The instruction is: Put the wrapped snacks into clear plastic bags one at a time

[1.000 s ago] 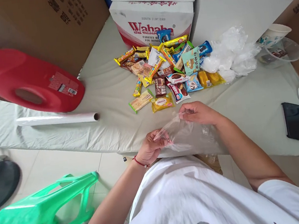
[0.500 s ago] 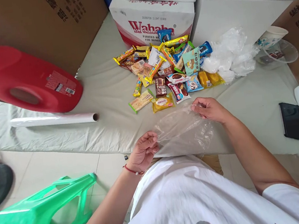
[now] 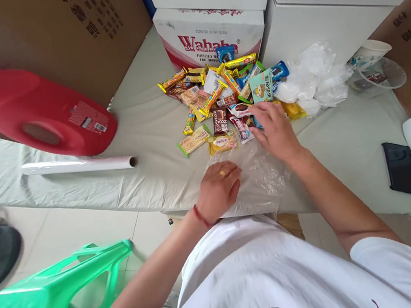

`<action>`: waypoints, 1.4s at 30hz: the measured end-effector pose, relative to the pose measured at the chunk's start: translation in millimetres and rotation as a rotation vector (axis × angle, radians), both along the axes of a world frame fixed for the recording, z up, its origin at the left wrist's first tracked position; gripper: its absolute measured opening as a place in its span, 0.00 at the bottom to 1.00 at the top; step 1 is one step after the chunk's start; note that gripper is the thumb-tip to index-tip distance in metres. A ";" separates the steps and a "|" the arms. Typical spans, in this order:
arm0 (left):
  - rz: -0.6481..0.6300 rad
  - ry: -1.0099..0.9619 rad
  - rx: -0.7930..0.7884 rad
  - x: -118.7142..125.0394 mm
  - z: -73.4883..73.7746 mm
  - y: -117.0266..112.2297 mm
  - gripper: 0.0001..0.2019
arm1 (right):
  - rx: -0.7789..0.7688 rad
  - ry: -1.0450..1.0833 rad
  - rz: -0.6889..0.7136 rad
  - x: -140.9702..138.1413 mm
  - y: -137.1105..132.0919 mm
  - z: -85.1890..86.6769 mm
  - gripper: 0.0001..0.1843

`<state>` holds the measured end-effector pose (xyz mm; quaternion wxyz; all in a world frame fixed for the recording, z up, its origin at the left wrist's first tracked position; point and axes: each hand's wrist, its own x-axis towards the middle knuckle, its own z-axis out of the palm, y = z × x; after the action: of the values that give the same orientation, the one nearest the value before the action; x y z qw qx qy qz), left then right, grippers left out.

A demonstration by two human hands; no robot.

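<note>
A clear plastic bag (image 3: pixel 260 182) lies at the table's front edge, its upper part reaching the nearest snacks. My left hand (image 3: pixel 220 186) rests closed on the bag's left side, fingers curled around its film. My right hand (image 3: pixel 275 132) reaches over the front right of the snack pile, fingers apart, touching or just above the wrapped snacks; its palm hides some of them. Close by are a red-and-white snack packet (image 3: pixel 242 128), a dark cocoa packet (image 3: pixel 220 121), a yellow packet (image 3: pixel 221 143) and a pale green-edged packet (image 3: pixel 194 140).
Crumpled clear bags (image 3: pixel 313 79) lie right of the pile, beside a paper cup (image 3: pixel 370 53). A white carton (image 3: pixel 212 34) stands behind. Leftward are a red jug (image 3: pixel 36 110) and a white roll (image 3: pixel 78 165). A phone (image 3: pixel 400 168) lies far right; a green stool (image 3: pixel 57 294) stands below.
My right hand has let go of the bag and moved forward to the snacks, its fingers spreading. My left hand has shifted right and forward; the bag has dropped flatter onto the table.
</note>
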<state>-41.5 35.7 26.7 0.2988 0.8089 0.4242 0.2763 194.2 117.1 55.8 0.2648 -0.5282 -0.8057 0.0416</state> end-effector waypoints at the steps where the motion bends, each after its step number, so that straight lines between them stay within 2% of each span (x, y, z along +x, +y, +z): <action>1: -0.014 0.053 0.033 7.4 -11.2 11.4 0.15 | 0.031 0.017 -0.041 0.3 -13.5 0.9 0.25; 3: 0.018 0.176 0.054 16.0 -34.3 21.2 0.19 | 0.006 0.021 -0.035 1.6 -50.9 -8.8 0.25; 4: 0.060 0.241 0.052 17.2 -44.2 18.1 0.21 | -0.055 -0.009 0.030 2.8 -72.6 -19.0 0.26; 7: 0.197 0.391 0.032 9.8 -59.7 -16.7 0.28 | -0.237 -0.107 0.252 11.7 -133.0 -56.5 0.30; 9: 0.218 0.415 0.037 -0.6 -55.7 -46.2 0.30 | -0.308 -0.125 0.304 23.9 -158.1 -73.9 0.29; 12: 0.261 0.405 0.070 -11.1 -36.3 -70.0 0.25 | -0.350 -0.061 0.324 49.7 -166.4 -79.9 0.25; 14: 0.285 0.377 0.123 -8.0 -24.1 -65.9 0.17 | -0.355 -0.005 0.353 66.6 -159.1 -76.3 0.23; 17: 0.141 0.311 0.169 8.4 -18.8 -38.5 0.15 | -0.380 0.018 0.403 85.3 -147.6 -71.5 0.21; 19: 0.079 0.330 0.133 17.8 -25.0 -16.2 0.19 | -0.422 0.005 0.422 95.1 -146.6 -69.8 0.22; 23: 0.151 0.456 0.028 14.8 -46.3 12.4 0.25 | -0.539 0.062 0.415 114.1 -151.9 -56.7 0.19; 24: 0.140 0.469 0.021 11.2 -50.4 15.2 0.26 | -0.564 0.103 0.381 116.6 -149.3 -50.1 0.17; 26: 0.107 0.472 0.026 5.0 -55.1 18.2 0.26 | -0.550 0.158 0.213 113.5 -133.1 -35.3 0.17; 29: 0.090 0.464 0.040 2.3 -55.6 23.3 0.27 | -0.391 0.061 -0.135 81.2 -80.7 -20.1 0.28; 32: 0.056 0.467 0.061 1.6 -54.8 33.4 0.27 | -0.305 -0.076 -0.248 23.1 -15.5 -22.2 0.33; 34: 0.021 0.472 0.090 -2.6 -55.4 41.6 0.27 | -0.341 -0.160 -0.298 -13.6 20.5 -28.2 0.36; 36: -0.015 0.481 0.111 -9.7 -56.5 49.1 0.27 | -0.396 -0.243 -0.328 -35.2 44.6 -32.0 0.37; 39: -0.050 0.484 0.120 -19.9 -58.3 56.2 0.27 | -0.487 -0.242 -0.319 -28.3 58.9 -27.3 0.33; 42: -0.048 0.466 0.133 -23.5 -59.7 57.5 0.27 | -0.528 0.026 -0.263 9.5 53.8 -10.5 0.28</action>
<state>-65.0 93.2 -33.0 0.1456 0.8785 0.4434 0.1022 203.7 170.9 45.2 0.1315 -0.6782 -0.6882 0.2219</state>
